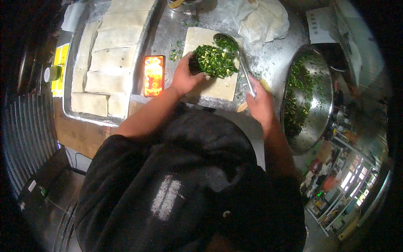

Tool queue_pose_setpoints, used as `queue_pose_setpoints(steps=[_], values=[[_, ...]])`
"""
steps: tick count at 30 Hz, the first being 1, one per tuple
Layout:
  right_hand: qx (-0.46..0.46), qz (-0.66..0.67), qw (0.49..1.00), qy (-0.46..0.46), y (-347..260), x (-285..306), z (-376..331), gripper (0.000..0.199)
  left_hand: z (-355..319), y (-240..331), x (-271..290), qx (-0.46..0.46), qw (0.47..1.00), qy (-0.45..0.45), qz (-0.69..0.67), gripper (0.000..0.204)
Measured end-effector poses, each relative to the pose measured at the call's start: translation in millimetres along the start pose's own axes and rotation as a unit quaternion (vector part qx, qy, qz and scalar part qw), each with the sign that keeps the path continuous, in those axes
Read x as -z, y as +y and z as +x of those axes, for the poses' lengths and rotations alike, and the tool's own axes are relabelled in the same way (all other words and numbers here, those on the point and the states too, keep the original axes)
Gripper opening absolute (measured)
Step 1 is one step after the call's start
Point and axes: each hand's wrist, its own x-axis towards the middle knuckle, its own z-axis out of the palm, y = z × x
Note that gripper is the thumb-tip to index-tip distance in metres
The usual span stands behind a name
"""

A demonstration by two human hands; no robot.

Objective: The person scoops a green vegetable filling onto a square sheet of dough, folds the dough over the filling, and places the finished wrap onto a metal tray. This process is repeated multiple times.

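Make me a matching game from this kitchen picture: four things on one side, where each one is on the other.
Things:
1. spoon
2. steel bowl
3. folded dough parcels
4. chopped greens pile

Places:
a. in the tray at left
b. in the right hand
c. on the dough sheet, against the left hand
d. at right, holding greens

Pairs: 1-b, 2-d, 3-a, 4-c

Dough sheet (214, 82) sits center-top with chopped greens (214, 62) on it, tray (69, 84) upper left, bowl (312, 122) right.
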Motion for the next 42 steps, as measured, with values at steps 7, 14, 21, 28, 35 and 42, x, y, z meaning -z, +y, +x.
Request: queue_pose_setpoints(steps=[7, 14, 21, 28, 35, 42], values=[[0.08, -0.162, 0.982, -0.046, -11.9, -23.4, 3.5, 0.054, -7.1, 16.0, 7.5, 0.047, 0.998, 0.005, -0.049, 0.087], [0.014, -0.129, 0.991, 0.032, 9.4, -5.9, -7.3, 0.051, -9.1, 13.4, 12.9, 0.002, 1.0, -0.021, -0.014, 0.081], [0.021, -0.07, 0.997, 0.033, 19.0, -3.5, -41.3, 0.051, -11.3, 0.8, 12.7, 0.023, 0.999, -0.023, -0.034, 0.079], [0.05, -0.051, 0.997, 0.019, 2.6, -6.9, -24.0, 0.05, -23.6, 12.2, 21.2, 0.014, 0.993, -0.005, 0.118, 0.072], [0.042, -0.054, 0.998, 0.006, 3.3, -18.0, -9.4, 0.052, -30.7, 15.0, 13.9, -0.089, 0.992, -0.02, 0.091, 0.047], [0.069, 0.072, 0.994, 0.037, 4.2, -14.3, -37.2, 0.048, -39.9, 1.8, 14.9, -0.101, 0.971, -0.175, 0.126, 0.047]])
